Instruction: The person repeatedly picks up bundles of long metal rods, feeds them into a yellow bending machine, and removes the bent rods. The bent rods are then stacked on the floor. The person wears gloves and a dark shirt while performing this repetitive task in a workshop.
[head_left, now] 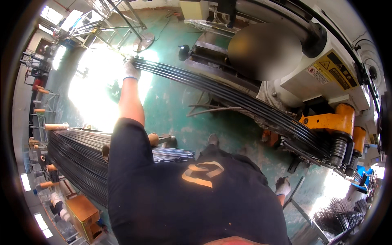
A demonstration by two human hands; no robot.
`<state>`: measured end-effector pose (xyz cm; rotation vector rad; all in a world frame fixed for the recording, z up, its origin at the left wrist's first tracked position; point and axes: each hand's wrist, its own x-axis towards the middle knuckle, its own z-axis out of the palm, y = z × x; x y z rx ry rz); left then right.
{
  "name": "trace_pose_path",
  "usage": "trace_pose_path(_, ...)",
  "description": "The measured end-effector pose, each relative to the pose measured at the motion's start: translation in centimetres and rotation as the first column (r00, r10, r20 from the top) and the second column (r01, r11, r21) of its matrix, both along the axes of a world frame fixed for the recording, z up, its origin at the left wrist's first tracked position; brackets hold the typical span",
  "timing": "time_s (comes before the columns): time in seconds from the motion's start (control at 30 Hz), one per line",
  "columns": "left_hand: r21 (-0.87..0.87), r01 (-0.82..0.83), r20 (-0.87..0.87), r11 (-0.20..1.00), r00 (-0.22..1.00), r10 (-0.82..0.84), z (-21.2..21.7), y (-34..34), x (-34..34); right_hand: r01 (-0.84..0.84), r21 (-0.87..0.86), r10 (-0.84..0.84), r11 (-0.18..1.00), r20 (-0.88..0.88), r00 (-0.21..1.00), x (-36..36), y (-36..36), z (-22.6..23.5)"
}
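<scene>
My left hand [131, 69], in a pale work glove with a blue cuff, is stretched out far ahead. It is closed around the far ends of several long dark metal bars [212, 86]. From there the bars run in a bundle to the right, across the front of a machine [261, 90] and under its orange arm [331, 121]. Down by my right side is my right hand [282, 186], gloved too, with dark fingertips. It is near a thin metal rail [294, 198]; how its fingers are set is too small to make out.
To my left, a large stack of dark bars [77, 159] lies on a rack with cardboard tubes [56, 126]. A wooden box [83, 212] stands behind it. More metal pieces [337, 214] are piled at the right rear. A round stand base [143, 42] sits on the green floor ahead.
</scene>
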<state>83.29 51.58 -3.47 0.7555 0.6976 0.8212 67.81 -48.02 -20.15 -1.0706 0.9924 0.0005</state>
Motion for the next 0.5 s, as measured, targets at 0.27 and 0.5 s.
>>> trace_pose_path(0.27, 0.097, 0.194, -0.032, 0.976, 0.981, -0.191, 0.0, -2.4, -1.5, -0.021, -0.115, 0.013, 0.993, -0.065, 0.998, -1.5, -2.6, -0.8)
trace_pose_path(0.5, 0.025, 0.23, 0.167, 0.973, 0.958, -0.231, 1.6, -3.4, -2.9, -0.23, -0.019, 0.231, 0.973, 0.038, 0.972, -0.3, -2.1, -2.9)
